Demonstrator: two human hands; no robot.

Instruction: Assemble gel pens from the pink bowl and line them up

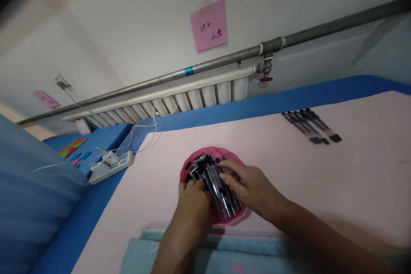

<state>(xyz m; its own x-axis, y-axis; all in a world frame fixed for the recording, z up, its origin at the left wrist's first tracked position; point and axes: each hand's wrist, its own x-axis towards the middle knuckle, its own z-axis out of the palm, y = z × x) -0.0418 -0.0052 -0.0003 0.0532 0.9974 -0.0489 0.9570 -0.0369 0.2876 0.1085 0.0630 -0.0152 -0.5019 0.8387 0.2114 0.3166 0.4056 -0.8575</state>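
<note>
A pink tray (pixel 205 154) on the pale pink table top (pixel 337 180) holds a heap of black and clear pens (pixel 212 180). My left hand (pixel 192 201) rests on the near left side of the heap, fingers curled down among the pens. My right hand (pixel 247 186) reaches in from the right, its fingertips pressed together on pens in the heap. Which single pen either hand grips is hidden. Several black pens (pixel 310 126) lie side by side in a row at the far right of the table.
A white power strip (pixel 111 165) with plugs and cables lies on the blue border (pixel 80 231) at the left. A radiator (pixel 180 100) and a grey pipe (pixel 289 40) run along the wall, under a pink note (pixel 208 25). A light blue cloth (pixel 208 257) lies at the near edge.
</note>
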